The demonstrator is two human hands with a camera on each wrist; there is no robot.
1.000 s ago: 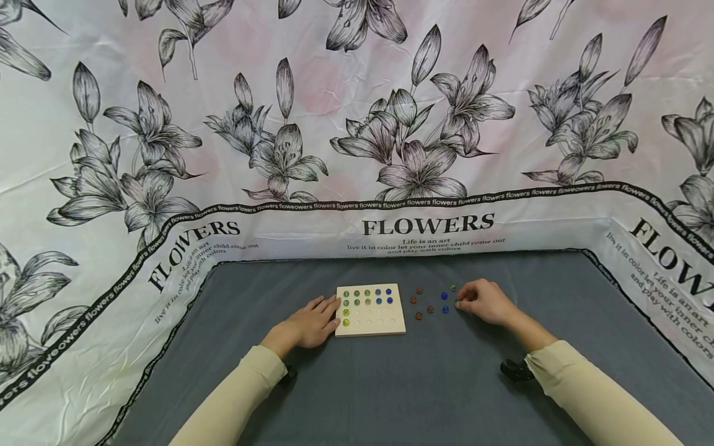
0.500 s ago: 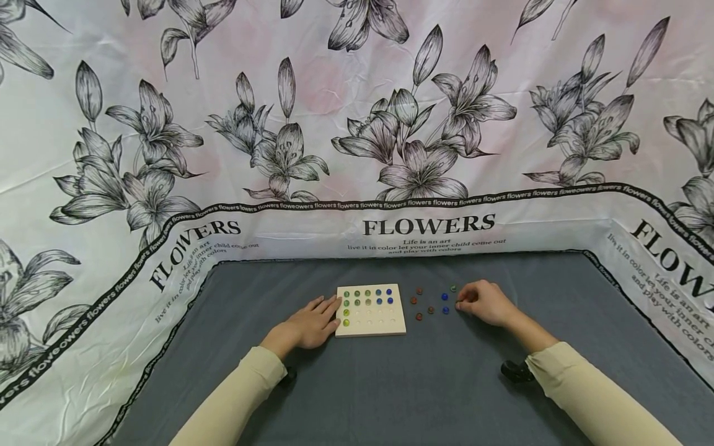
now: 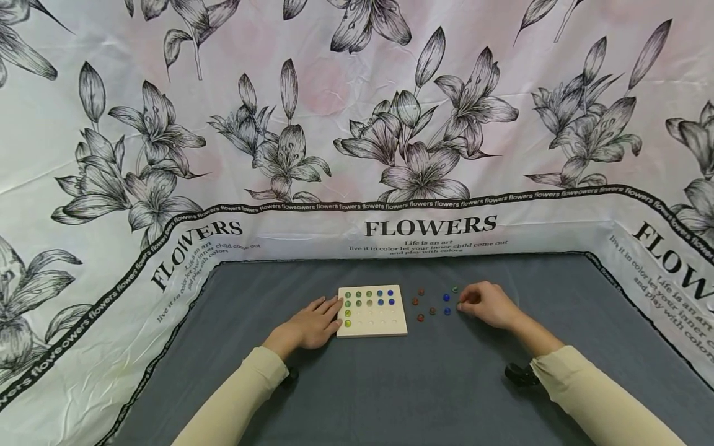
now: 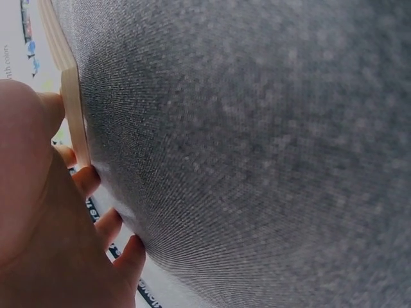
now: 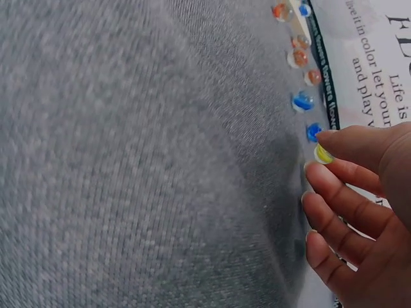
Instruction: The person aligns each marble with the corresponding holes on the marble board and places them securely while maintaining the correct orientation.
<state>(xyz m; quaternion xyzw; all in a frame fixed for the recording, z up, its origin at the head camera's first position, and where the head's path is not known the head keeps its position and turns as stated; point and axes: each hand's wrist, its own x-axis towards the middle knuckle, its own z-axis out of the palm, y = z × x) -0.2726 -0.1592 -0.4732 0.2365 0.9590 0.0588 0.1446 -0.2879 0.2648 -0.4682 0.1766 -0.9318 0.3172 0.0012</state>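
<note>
A pale wooden board (image 3: pixel 372 332) with rows of shallow hollows lies on the grey cloth. Green marbles (image 3: pixel 359 294), yellow marbles (image 3: pixel 348 314) and blue marbles (image 3: pixel 392 301) sit in its two far rows and left column; the other visible hollows hold nothing. My left hand (image 3: pixel 312 323) rests at the board's left edge, fingers spread and thumb against its side (image 4: pixel 76 119). To the right of the board, my right hand (image 3: pixel 488 303) pinches a yellow marble (image 5: pixel 323 154) between thumb and index finger, low over the cloth. In the head view the fingers hide that marble.
Between board and right hand lie several loose reddish-orange marbles (image 3: pixel 415 301), two blue marbles (image 3: pixel 447 298) and a green marble (image 3: pixel 455 289). Behind the grey cloth (image 3: pixel 390 384) rises a flower-printed white sheet (image 3: pixel 312 235). Dark wrist devices (image 3: pixel 521 374) sit under the sleeves.
The head view has shifted very slightly. Both hands, the board and the marbles stay in the same places.
</note>
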